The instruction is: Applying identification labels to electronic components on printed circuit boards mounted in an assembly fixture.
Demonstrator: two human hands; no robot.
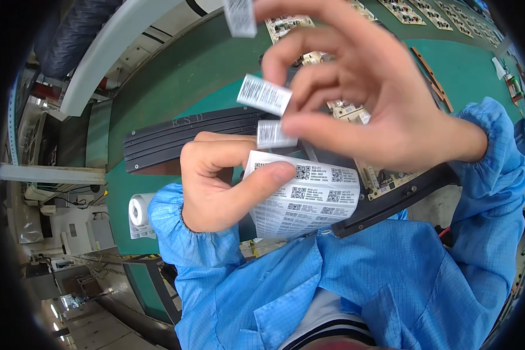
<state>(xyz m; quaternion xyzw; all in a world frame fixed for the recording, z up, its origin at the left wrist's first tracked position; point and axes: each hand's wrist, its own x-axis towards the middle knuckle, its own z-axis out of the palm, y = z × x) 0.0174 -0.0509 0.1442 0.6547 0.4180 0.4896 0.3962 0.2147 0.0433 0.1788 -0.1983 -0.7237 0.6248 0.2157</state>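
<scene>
My left hand (221,181) grips a sheet of printed labels (315,201), its thumb flat on top and fingers curled behind. The sheet is white with rows of small square codes. Above it, my right hand (361,87) is raised with bent fingers, slightly blurred. One white barcode label (240,17) sits at its index fingertip, cut off by the frame's top. A second barcode label (264,94) clings at a lower fingertip. Between the right thumb tip and the left forefinger is a third barcode label (276,134); which of them holds it is unclear.
A black slotted rail (186,137) crosses the green bench (151,87). Beneath my right wrist lies a circuit board (385,181) by a black frame edge (402,204). A white label roll (139,211) is at left. More circuit boards (402,10) stand at the far right, near brown sticks (431,76).
</scene>
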